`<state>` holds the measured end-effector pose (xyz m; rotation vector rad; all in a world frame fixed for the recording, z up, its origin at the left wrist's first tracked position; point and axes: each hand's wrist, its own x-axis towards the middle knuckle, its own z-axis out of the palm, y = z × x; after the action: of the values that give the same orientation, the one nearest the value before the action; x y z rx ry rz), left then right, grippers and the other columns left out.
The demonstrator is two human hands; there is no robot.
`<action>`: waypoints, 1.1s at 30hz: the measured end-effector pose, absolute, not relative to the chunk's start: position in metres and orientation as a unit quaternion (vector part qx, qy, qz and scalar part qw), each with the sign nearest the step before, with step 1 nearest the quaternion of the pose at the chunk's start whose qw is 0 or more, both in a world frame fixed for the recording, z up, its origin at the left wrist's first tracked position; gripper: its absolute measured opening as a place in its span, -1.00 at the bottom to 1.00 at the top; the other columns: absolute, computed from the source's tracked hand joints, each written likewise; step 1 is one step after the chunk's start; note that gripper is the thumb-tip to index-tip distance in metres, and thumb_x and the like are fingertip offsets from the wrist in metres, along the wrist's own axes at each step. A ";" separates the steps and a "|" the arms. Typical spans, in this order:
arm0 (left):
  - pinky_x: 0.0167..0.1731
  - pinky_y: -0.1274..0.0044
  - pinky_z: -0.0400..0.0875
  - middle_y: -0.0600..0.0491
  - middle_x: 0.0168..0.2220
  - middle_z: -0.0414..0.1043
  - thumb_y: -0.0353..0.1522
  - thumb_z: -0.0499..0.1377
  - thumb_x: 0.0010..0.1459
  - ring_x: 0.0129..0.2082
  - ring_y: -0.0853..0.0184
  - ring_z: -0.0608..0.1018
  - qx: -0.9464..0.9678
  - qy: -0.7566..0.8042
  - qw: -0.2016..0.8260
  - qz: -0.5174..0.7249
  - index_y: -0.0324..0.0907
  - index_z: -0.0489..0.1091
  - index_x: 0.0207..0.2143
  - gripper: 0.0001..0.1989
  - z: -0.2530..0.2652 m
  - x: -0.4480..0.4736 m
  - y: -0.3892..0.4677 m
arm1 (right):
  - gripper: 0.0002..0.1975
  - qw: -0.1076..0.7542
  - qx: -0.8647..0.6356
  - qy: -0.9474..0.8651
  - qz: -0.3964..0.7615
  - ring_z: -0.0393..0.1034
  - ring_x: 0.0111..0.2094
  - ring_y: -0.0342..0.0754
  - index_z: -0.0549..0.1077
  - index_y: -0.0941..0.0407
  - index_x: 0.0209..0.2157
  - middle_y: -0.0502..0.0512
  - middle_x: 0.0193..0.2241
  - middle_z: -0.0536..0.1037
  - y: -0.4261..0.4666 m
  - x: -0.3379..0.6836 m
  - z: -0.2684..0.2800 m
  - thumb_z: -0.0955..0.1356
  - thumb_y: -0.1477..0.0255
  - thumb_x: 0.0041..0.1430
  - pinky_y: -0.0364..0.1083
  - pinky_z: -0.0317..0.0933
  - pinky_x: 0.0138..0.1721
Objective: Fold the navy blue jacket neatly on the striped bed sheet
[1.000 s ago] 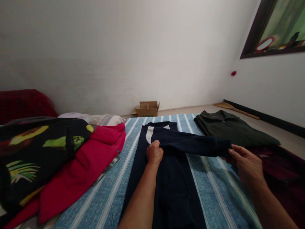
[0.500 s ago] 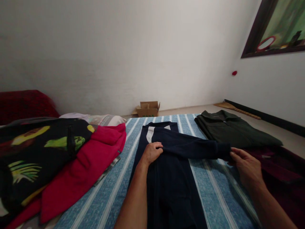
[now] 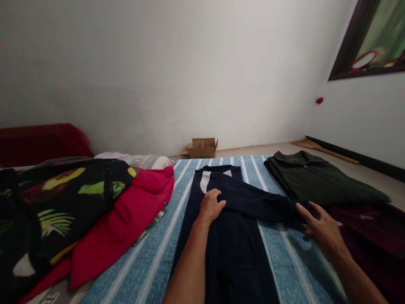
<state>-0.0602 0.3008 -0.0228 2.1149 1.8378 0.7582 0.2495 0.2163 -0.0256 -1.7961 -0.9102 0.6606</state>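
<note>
A navy long-sleeved top with white shoulder panels lies lengthwise on the blue striped bed cover. One of its sleeves stretches across the body to the right. My left hand rests on the top near the shoulder, thumb and forefinger apart, other fingers partly hidden. At the sleeve's far end, the cuff is between the thumb and fingers of my right hand, slightly above the cover. The fingers beneath the cuff are blurred.
Left lie a black fruit-print garment and a red garment. A folded dark green collared garment and a maroon garment are on the right. Beyond the bed stands a cardboard box by the wall.
My right hand has shifted its fingers on the cuff, with the thumb now on top, and the sleeve end sits slightly lower. My left thumb has spread from the forefinger. The view has turned slightly left.
</note>
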 end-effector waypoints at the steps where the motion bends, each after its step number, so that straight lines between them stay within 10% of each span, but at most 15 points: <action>1: 0.09 0.43 0.20 -0.11 0.07 0.36 -0.37 0.23 -0.01 0.10 0.21 0.36 0.728 0.626 0.124 0.250 -0.22 0.40 -0.09 -0.62 -0.023 -0.060 0.301 | -0.22 0.484 -0.741 -0.380 0.270 0.45 -0.48 0.04 0.38 0.21 0.03 0.24 -0.24 0.55 0.217 0.248 -0.028 0.41 0.03 -0.18 -0.08 0.31 -0.57; 15: 0.21 0.38 0.03 -0.14 0.21 0.17 -0.22 0.20 0.00 0.25 0.15 0.16 0.740 0.633 0.138 0.181 -0.26 0.31 0.08 -0.42 -0.025 -0.059 0.299 | -0.53 0.640 -0.586 -0.272 0.416 0.50 -0.44 0.05 0.49 0.17 -0.29 0.06 -0.44 0.57 0.220 0.248 -0.049 0.52 0.32 -0.34 -0.11 0.40 -0.48; 25: 0.20 0.33 0.04 -0.12 0.22 0.16 -0.20 0.19 0.01 0.25 0.12 0.14 0.745 0.628 0.137 0.179 -0.21 0.29 0.10 -0.41 -0.027 -0.059 0.298 | -0.52 0.651 -0.585 -0.374 0.307 0.47 -0.21 0.17 0.53 0.18 -0.26 0.15 -0.33 0.59 0.206 0.221 -0.015 0.52 0.21 -0.26 -0.03 0.40 -0.24; 33: 0.15 0.37 0.14 -0.05 0.10 0.34 -0.33 0.27 -0.09 0.16 0.12 0.29 0.730 0.613 0.147 0.262 -0.15 0.40 -0.03 -0.51 -0.040 -0.063 0.303 | -0.89 0.596 -0.412 -0.662 0.193 0.44 -0.09 0.10 0.52 0.06 -0.33 0.13 -0.16 0.56 0.169 0.155 0.017 0.39 0.42 0.02 0.04 0.33 -0.04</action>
<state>-0.0632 0.3025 -0.0404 2.1021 1.7653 0.7545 0.1547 0.1687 0.0174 -0.9556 -1.5364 0.4473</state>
